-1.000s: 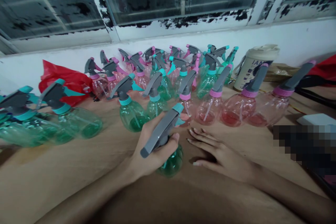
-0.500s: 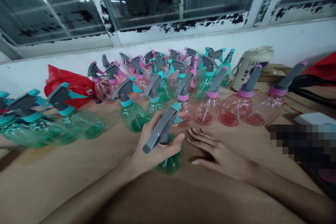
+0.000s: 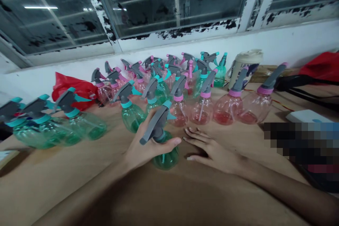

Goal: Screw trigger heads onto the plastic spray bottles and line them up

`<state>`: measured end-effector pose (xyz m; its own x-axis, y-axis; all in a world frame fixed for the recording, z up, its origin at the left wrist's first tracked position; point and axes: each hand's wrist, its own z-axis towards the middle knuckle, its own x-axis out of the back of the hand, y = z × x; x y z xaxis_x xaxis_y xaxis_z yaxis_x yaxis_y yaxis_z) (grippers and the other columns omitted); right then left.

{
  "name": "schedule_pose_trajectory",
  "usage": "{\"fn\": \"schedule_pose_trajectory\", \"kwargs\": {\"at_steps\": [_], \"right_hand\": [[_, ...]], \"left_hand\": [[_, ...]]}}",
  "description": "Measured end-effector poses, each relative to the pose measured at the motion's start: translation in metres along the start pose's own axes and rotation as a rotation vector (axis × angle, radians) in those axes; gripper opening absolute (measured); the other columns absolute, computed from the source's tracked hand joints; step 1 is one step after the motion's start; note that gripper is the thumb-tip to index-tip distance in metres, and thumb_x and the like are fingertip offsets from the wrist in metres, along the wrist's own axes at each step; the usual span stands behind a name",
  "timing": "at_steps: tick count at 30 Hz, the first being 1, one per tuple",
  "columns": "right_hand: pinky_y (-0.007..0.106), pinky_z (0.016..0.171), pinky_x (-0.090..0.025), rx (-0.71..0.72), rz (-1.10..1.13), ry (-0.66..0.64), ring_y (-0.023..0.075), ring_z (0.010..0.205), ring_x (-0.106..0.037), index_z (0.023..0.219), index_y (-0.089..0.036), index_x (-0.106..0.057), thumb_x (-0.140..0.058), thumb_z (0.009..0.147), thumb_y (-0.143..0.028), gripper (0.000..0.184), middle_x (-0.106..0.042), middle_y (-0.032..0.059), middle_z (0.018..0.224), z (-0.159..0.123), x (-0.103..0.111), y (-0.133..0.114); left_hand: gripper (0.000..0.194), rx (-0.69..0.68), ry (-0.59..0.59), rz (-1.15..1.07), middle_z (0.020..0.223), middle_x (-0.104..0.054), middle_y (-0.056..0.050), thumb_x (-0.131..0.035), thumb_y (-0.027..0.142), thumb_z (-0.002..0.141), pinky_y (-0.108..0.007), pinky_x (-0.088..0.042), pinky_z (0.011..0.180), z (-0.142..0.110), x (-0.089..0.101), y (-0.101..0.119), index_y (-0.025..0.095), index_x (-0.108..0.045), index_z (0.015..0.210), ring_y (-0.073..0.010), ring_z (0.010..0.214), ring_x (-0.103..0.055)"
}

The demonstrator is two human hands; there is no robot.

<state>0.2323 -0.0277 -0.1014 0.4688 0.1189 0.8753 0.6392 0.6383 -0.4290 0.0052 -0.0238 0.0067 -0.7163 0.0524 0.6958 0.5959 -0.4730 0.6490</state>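
My left hand (image 3: 144, 144) is wrapped round the neck of a green spray bottle (image 3: 167, 157), its thumb along the near side. The bottle stands upright on the wooden table (image 3: 185, 197) and has a grey trigger head with a turquoise nozzle. Its collar is mostly hidden by my hand. To the right of it, my right hand (image 3: 209, 148) lies flat on the table with fingers stretched out, holding nothing. Just beyond both hands is a row of bottles, among them a green spray bottle (image 3: 132, 116) and a pink spray bottle (image 3: 201, 111).
Several green spray bottles (image 3: 88, 127) stand at the left. More pink and green bottles crowd the back by the wall, beside a red plastic bag (image 3: 71, 86). A cream cup (image 3: 245, 67), a black strap (image 3: 304, 90) and a white box (image 3: 307, 116) lie right.
The view has shifted slightly, so things sit a little differently in it. My left hand stays round the green spray bottle, and my right hand still lies flat on the table.
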Motion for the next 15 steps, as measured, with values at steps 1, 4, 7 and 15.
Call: {"fn": "schedule_pose_trajectory", "kwargs": {"at_steps": [1,4,7,15], "right_hand": [[0.045,0.11,-0.023,0.001,-0.007,0.0,0.0214,0.135,-0.024,0.136,-0.024,-0.038,-0.043,0.085,-0.057,0.061,-0.034,0.0053,0.145,0.0,0.001,-0.001],[0.043,0.11,-0.024,0.007,-0.025,0.006,0.021,0.135,-0.025,0.135,-0.021,-0.04,-0.041,0.085,-0.059,0.062,-0.035,0.0069,0.144,0.0,0.003,-0.003],[0.042,0.11,-0.024,0.015,-0.035,0.018,0.0211,0.135,-0.025,0.136,-0.021,-0.038,-0.041,0.085,-0.059,0.064,-0.036,0.007,0.144,0.0,0.003,-0.003],[0.046,0.107,-0.03,0.027,-0.132,0.006,0.0248,0.131,-0.032,0.134,-0.019,-0.043,-0.039,0.086,-0.058,0.061,-0.041,0.0088,0.141,0.001,0.0,-0.003]], "left_hand": [[0.059,0.008,-0.018,0.015,0.104,-0.063,-0.005,-0.068,0.035,0.069,-0.037,-0.051,0.076,-0.001,0.0,-0.001,0.028,-0.044,0.123,-0.0238,0.087,-0.061],[0.061,0.034,-0.033,0.032,0.106,-0.063,-0.003,-0.066,0.037,0.072,-0.039,-0.049,0.08,-0.005,0.002,0.002,0.03,-0.039,0.127,-0.024,0.09,-0.061],[0.065,0.032,0.006,0.015,0.122,-0.056,-0.004,-0.065,0.038,0.074,-0.041,-0.044,0.092,-0.012,0.002,0.007,0.032,-0.033,0.131,-0.0255,0.106,-0.055],[0.03,0.065,0.03,0.055,0.094,-0.063,-0.002,-0.053,0.041,0.084,-0.04,-0.045,0.086,-0.032,0.0,-0.001,0.024,-0.052,0.107,-0.0225,0.091,-0.059]]}}
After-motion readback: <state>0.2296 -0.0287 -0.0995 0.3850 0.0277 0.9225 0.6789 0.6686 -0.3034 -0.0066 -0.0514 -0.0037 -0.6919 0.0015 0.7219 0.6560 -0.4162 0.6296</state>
